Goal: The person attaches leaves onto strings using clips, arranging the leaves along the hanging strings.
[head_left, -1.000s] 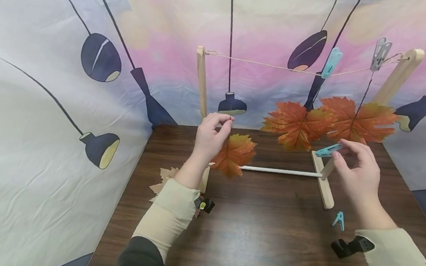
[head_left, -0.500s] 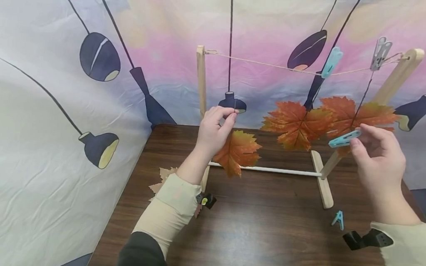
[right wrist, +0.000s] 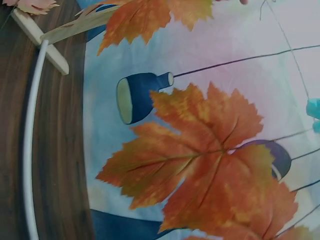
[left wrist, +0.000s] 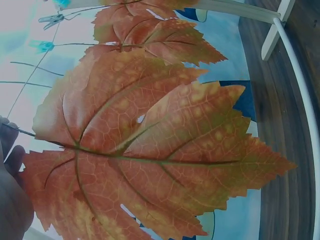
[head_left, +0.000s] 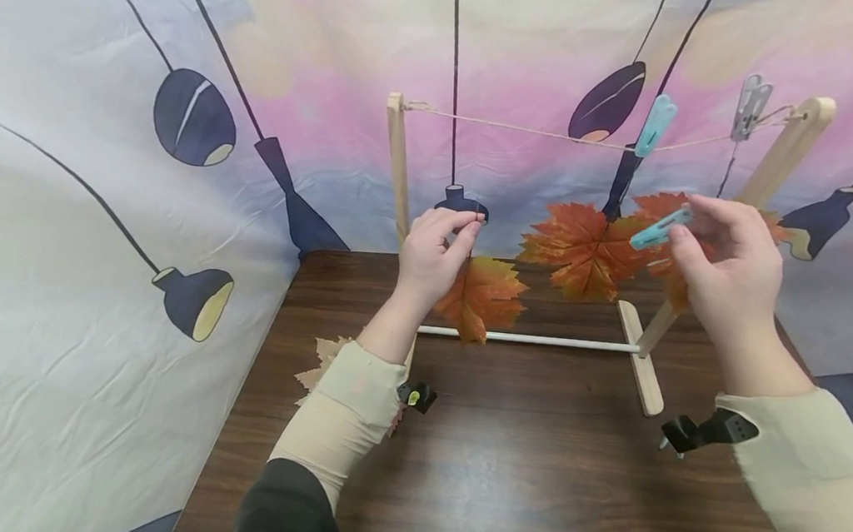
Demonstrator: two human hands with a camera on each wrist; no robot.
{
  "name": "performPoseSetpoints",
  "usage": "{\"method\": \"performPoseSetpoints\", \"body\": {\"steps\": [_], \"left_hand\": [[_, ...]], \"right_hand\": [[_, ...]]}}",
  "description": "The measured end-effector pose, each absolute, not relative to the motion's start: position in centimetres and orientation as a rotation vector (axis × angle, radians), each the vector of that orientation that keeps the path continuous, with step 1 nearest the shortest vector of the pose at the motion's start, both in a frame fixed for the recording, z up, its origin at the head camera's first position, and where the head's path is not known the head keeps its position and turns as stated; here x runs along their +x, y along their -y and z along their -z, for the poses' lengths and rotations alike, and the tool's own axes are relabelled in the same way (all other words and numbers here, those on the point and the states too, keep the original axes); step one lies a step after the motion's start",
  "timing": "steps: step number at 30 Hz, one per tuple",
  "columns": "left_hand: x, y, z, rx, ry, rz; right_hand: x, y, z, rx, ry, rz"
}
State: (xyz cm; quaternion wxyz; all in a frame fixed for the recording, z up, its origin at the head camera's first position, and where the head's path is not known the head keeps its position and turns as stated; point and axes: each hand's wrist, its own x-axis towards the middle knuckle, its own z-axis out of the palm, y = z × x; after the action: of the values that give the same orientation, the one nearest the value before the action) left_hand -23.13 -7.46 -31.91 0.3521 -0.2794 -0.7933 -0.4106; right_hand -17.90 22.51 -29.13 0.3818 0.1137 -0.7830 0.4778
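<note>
My left hand [head_left: 431, 254] pinches the thin dark stem of an orange maple leaf [head_left: 486, 300], which hangs below the string [head_left: 512, 128]. In the left wrist view that leaf [left wrist: 150, 145] fills most of the picture. Between thumb and fingers of my right hand [head_left: 738, 270] is a light blue clothespin [head_left: 658, 230], held in front of the hanging leaves. One orange leaf [head_left: 586, 249] hangs by its stem from a blue clothespin [head_left: 656, 127] on the string. Another leaf [head_left: 660, 206], partly behind my right hand, hangs from a grey clothespin [head_left: 751, 108].
Wooden posts [head_left: 395, 163] carry the string, with a white rod [head_left: 556, 341] joining the stand low down. A pale leaf [head_left: 321, 362] lies on the brown table [head_left: 517, 457], partly under my left arm. My right wrist camera mostly hides a clothespin [head_left: 663, 443].
My right hand went right, then up and left with the clothespin. The left hand rose slightly and shifted right, carrying its leaf. The clothespin on the table became mostly covered.
</note>
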Motion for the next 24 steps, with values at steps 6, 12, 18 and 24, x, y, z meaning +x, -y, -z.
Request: {"method": "performPoseSetpoints", "body": {"steps": [6,12,18,24], "left_hand": [[-23.3,7.1,31.3,-0.720,2.089,1.114],[-23.7,6.8,31.1,-0.682,2.122,1.115],[-24.2,5.9,30.5,-0.681,2.108,1.101],[-24.7,5.3,30.1,-0.686,2.155,1.097]], "right_hand": [[-18.8,-21.5,27.6,0.332,2.019,-1.263],[-19.3,-20.9,26.2,0.266,2.083,-1.268],[-19.8,-20.4,25.0,0.248,2.114,-1.299],[-19.9,-19.6,24.1,0.269,2.091,-1.347]]}}
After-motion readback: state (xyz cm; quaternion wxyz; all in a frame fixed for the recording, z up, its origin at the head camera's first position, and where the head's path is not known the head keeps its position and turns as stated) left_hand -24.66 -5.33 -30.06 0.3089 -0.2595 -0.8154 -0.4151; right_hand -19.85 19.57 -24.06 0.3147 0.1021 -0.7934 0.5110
